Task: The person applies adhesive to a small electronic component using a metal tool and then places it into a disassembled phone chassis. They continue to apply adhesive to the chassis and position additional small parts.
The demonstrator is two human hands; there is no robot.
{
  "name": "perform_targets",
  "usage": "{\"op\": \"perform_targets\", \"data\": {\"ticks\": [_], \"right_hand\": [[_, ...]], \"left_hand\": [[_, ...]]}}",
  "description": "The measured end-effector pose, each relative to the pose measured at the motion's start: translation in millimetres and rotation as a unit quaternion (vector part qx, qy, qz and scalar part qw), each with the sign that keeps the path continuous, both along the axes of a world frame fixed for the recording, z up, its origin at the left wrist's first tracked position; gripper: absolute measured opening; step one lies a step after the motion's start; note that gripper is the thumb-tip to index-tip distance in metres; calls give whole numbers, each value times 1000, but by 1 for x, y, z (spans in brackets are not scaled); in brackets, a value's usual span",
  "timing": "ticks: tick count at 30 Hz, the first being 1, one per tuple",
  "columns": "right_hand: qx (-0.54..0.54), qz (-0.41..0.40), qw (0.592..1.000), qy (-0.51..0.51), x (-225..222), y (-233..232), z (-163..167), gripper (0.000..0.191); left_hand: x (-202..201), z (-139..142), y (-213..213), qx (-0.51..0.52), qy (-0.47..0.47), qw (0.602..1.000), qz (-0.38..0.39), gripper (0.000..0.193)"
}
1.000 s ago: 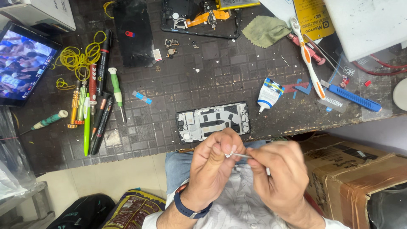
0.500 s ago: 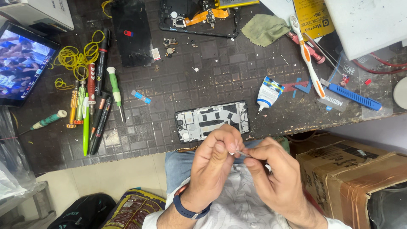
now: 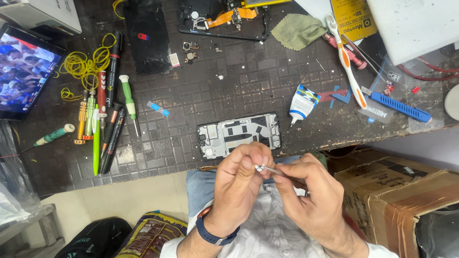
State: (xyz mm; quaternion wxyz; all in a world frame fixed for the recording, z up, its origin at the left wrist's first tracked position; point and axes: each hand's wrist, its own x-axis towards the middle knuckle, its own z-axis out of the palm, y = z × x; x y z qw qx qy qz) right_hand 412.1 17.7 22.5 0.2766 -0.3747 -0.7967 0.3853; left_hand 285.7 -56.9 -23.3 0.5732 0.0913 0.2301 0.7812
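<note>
My left hand (image 3: 239,184) pinches a tiny, light, fragile part (image 3: 258,168); right hand (image 3: 311,198) grips stiff tweezers (image 3: 275,170) mid-shaft.

Dark workbench (image 3: 229,81) (tiled mat) bears phone frame (image 3: 239,135), screwdrivers (image 3: 103,124).

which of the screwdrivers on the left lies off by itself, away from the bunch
The green-handled screwdriver with the cream cap, lying slanted near the table's left edge below the tablet. The others lie packed together side by side, further right.
</note>
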Motion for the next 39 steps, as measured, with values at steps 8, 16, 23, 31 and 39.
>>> {"op": "perform_targets", "data": {"ticks": [8, 16, 23, 31, 39], "right_hand": [[140, 18, 989, -41, -5, 6, 9, 9], [-53, 81, 995, 11, 4, 14, 6, 6], [-385, 142, 906, 100, 17, 31, -10, 18], [130, 5, 985, -112, -7, 9, -6, 14], [210, 26, 976, 45, -10, 14, -6, 18]], "left_hand": [[3, 0, 1, -4, -22, 1000, -3, 26], [-4, 0, -1, -11, 53, 998, -34, 30], [-10, 5, -4, -22, 28, 994, -100, 34], [-9, 2, 0, -61, 15, 997, -44, 32], [-13, 4, -8, -52, -25, 997, -57, 33]]}}
